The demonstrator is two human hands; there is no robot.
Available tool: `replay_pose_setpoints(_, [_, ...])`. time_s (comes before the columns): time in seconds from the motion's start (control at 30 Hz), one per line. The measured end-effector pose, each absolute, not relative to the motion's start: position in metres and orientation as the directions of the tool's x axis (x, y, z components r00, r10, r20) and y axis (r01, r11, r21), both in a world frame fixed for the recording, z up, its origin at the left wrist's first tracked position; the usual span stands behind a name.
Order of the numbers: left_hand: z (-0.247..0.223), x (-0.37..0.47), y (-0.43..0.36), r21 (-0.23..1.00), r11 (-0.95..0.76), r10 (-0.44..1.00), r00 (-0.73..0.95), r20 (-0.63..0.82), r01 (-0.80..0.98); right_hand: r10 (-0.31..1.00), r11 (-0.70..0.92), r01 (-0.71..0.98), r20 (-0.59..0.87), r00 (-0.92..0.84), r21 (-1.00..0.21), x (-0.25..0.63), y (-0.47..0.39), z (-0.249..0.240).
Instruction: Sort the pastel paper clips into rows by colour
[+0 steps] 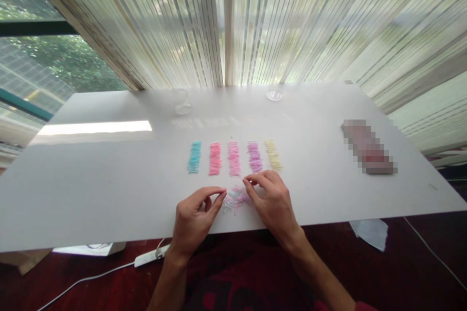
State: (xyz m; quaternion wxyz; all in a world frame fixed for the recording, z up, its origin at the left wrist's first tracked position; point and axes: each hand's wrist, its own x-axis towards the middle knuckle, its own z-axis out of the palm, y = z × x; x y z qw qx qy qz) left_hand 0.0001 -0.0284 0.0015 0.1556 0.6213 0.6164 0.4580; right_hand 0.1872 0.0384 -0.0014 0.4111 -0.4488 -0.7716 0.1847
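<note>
Near edge of white table: both hands over a small mixed pile of pastel clips, loose and tangled, touching or just under the fingertips. Left hand: thumb and index pinched narrow at the pile's left edge; can't tell if a clip is actually between them, too small and blurred. Right hand: fingers curled down on the pile's right side, tips close together, contents also not resolvable.

Just beyond the pile, five sorted rows side by side: blue row, red-pink row, pink row, purple row, yellow row. The right hand's knuckles sit just beside the purple and yellow row ends.

Risks, my read:
- Clips look interlocked; lifting one likely drags neighbours and scatters the pile.
- Right hand is close enough to knock the purple/yellow rows out of line.
- Pink vs red-pink are near-identical shades; easy mis-sort.

Farther back: clear container, clear lid, a blurred-out object at right, striped curtains behind.
</note>
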Motion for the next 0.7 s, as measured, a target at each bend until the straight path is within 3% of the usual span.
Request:
replay_pose_setpoints(0.47, [0.0,0.001,-0.029,0.753,-0.213,0.911,-0.153,0.384,0.623,0.864,0.493,0.617,0.426,-0.267,-0.613,0.181,0.043,-0.009])
replay_pose_setpoints(0.7, [0.002,-0.006,-0.017,0.631,-0.265,0.912,-0.024,0.41,0.73,0.826,0.56,0.531,0.479,-0.298,-0.636,0.191,0.037,-0.009])
